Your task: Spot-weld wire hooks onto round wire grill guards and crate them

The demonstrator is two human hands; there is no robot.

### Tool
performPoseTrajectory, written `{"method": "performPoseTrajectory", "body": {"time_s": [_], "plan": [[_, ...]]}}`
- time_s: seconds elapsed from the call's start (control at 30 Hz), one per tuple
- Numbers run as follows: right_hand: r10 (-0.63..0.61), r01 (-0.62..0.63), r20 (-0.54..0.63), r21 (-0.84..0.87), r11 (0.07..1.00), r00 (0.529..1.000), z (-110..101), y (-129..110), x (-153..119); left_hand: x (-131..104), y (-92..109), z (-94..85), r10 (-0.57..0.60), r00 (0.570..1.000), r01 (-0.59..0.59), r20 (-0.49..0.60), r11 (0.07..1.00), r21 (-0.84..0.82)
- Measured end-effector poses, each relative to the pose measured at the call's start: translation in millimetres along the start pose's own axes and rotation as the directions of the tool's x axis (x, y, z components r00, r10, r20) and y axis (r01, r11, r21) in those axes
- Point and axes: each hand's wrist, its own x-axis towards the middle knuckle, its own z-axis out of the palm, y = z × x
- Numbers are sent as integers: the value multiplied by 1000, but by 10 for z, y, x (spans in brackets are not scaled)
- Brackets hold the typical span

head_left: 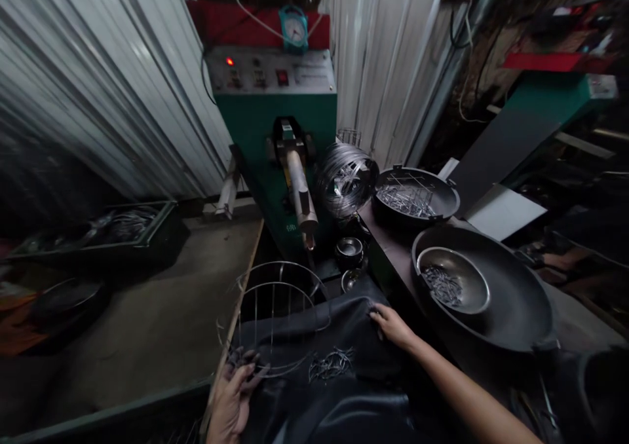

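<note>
Black apron (289, 401) spreads nearest, across the lap. From the left, a bin (164, 242) with dark metal pieces stands on the floor, well apart from the work. At near left, the left hand (233, 391) has fingers and thumb closed around the near left rim of a wire basket (273, 319); whether it also holds loose pieces, I cannot tell. The basket is just right of and beyond that hand, its ribs running near to far between round rims, with no clear long axis; the left hand is much the nearer one. Past its far rim, apart from it, the blunt arm of a green machine (240, 120) points down toward it. A tangle of wire bits (331, 364) lies on the apron between the hands, closer to the right. The right hand (393, 325) pinches the apron's far right edge, fingertips narrow on it. Farther over sit a wire coil (346, 179), a far pan (448, 200) of wire pieces and, at right, a near pan (521, 287) holding a bowl (477, 290) of small pieces.
</note>
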Motion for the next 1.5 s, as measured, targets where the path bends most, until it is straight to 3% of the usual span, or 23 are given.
{"method": "performPoseTrajectory", "body": {"time_s": [0.13,0.3,0.5,0.83,1.03,1.27,1.5], "plan": [[34,-33,-13,89,996,999,18,58,25,96,225,256,156,987,-158,32,985,71],[134,-124,-36,196,973,990,37,67,-19,298,461,588,355,919,-384,170,904,188],[114,-92,-53,313,945,992,14,55,-74,685,467,669,449,857,-502,252,838,214],[80,-62,-42,330,942,996,36,160,-14,908,208,794,518,841,-538,155,831,142],[98,-76,-54,327,942,994,44,151,-25,957,52,813,450,872,-476,194,872,116],[96,-57,-96,353,934,991,71,98,-42,906,61,911,423,888,-436,178,899,38],[108,-41,-149,394,918,983,8,49,-56,852,144,1036,316,940,-321,125,947,16]]}}
